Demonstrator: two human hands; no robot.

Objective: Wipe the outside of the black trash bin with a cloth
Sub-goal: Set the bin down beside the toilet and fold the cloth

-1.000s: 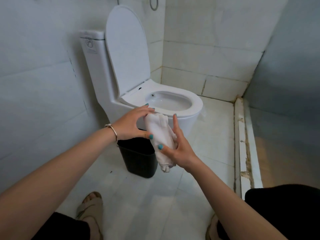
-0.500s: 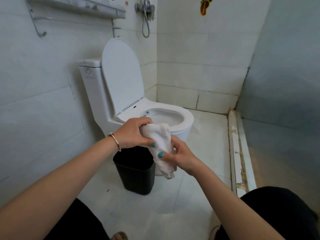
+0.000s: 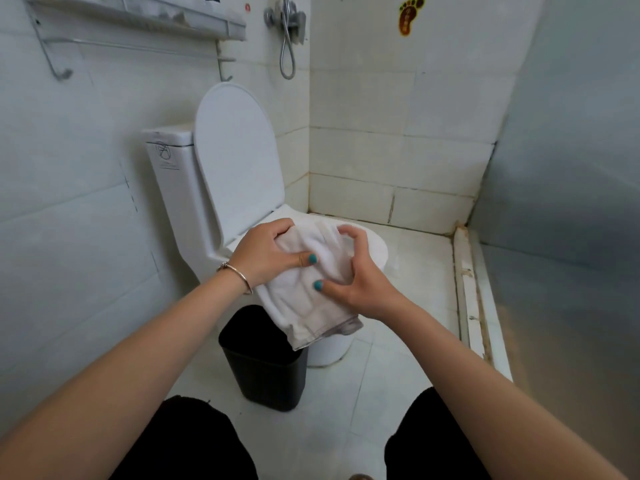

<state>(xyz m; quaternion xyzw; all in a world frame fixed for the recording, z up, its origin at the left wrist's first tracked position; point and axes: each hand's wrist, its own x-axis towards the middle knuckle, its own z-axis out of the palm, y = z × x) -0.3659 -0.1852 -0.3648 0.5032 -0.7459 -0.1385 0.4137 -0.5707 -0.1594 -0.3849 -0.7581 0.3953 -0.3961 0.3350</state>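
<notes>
A black trash bin [image 3: 268, 372] stands on the white floor beside the toilet, below my hands. Above it I hold a white cloth [image 3: 304, 299] in the air with both hands. My left hand [image 3: 266, 254] grips the cloth's upper left part, thumb across the front. On the right side my right hand [image 3: 356, 282] grips it, fingers curled over the top edge. The cloth hangs down and covers part of the bin's rim. Neither hand touches the bin.
A white toilet [image 3: 194, 202] with its lid [image 3: 239, 161] raised stands against the left wall, right behind the bin. A raised threshold [image 3: 467, 289] runs along the floor at the right. A shelf and rail [image 3: 138, 26] hang on the left wall. My dark-clad knees [image 3: 194, 441] frame the bottom.
The view has tilted up and pulled back. Both hands have spread the cloth wider; it was a narrow bundle before. The bin now sits lower in view.
</notes>
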